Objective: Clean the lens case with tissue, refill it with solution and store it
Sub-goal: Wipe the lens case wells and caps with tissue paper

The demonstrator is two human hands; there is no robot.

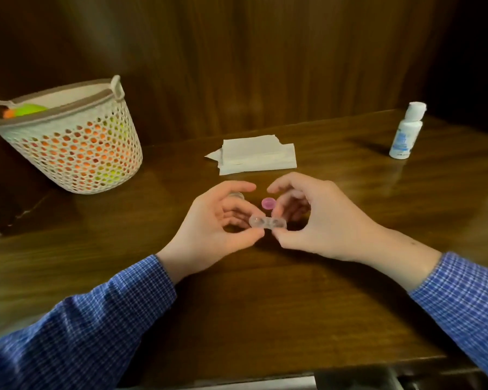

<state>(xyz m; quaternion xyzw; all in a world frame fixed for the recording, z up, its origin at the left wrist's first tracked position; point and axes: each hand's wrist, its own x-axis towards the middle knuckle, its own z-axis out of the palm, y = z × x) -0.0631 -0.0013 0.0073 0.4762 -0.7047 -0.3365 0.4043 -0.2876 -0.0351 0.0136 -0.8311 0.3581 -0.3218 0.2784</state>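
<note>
A clear two-well lens case (266, 222) hangs just above the wooden table (265, 305), both wells uncapped. My left hand (209, 232) pinches its left end between thumb and fingers. My right hand (307, 218) pinches its right end. A pink cap (268, 204) lies on the table just behind the case. A second, pale cap (236, 195) peeks out behind my left fingers. Folded white tissue (255, 154) lies further back. The white solution bottle (406, 130) stands capped at the far right.
A perforated cream basket (76, 153) with orange and green items inside stands at the back left. A dark wooden wall panel rises behind the table. The table's front edge runs along the bottom of the view.
</note>
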